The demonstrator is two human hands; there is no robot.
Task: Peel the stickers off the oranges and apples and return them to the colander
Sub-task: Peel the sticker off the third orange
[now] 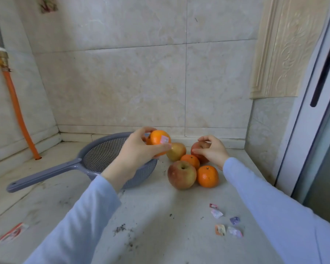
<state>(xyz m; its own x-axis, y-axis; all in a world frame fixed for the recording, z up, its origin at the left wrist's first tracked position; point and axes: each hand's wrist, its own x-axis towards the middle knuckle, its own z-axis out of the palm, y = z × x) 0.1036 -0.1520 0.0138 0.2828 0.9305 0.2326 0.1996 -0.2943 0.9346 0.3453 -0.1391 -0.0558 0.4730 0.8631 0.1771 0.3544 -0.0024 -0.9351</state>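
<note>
Left grip (139,147) pinches orange (156,139) over colander (103,155), left of the fruit pile; sticker (164,139) faces right, not yet off. Right grip (211,149) curls round far apple (200,145) on table (160,216). Best: free right grip, lift sticker edge w/ nail, peel slow.

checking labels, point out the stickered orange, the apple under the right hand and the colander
held orange (156,138): head view, bare peel
red apple (201,157): head view, lower red skin
colander (101,155): head view, inner mesh
</note>
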